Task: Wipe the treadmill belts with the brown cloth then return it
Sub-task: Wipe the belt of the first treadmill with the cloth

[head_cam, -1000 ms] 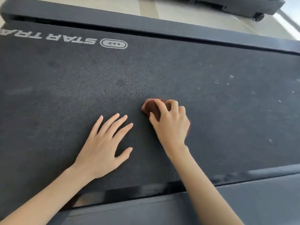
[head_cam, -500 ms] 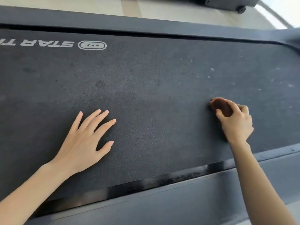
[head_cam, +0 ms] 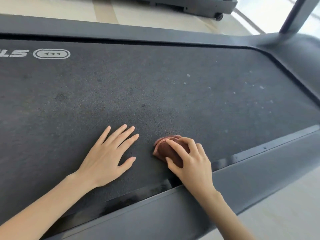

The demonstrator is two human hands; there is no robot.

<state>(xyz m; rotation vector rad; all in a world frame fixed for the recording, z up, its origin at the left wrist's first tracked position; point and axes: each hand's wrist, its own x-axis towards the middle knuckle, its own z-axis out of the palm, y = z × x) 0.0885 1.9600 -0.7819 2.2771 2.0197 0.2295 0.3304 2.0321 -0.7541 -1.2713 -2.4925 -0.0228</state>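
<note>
The dark grey treadmill belt (head_cam: 155, 94) fills most of the view, with pale specks toward its right end. A bunched brown cloth (head_cam: 164, 148) lies pressed on the belt near its front edge. My right hand (head_cam: 192, 161) is shut on the cloth, fingers curled over its top. Just left of it, my left hand (head_cam: 107, 156) rests flat on the belt with fingers spread, holding nothing.
The treadmill's dark side rail (head_cam: 190, 205) runs along the near edge, and another rail (head_cam: 121, 32) along the far edge. An upright post (head_cam: 294, 14) rises at the top right. A second treadmill (head_cam: 190, 4) stands on the pale floor beyond.
My right hand has slid the cloth back left across the belt, toward the left hand and nearer the front edge. The view has shifted right; the left hand stays flat.
</note>
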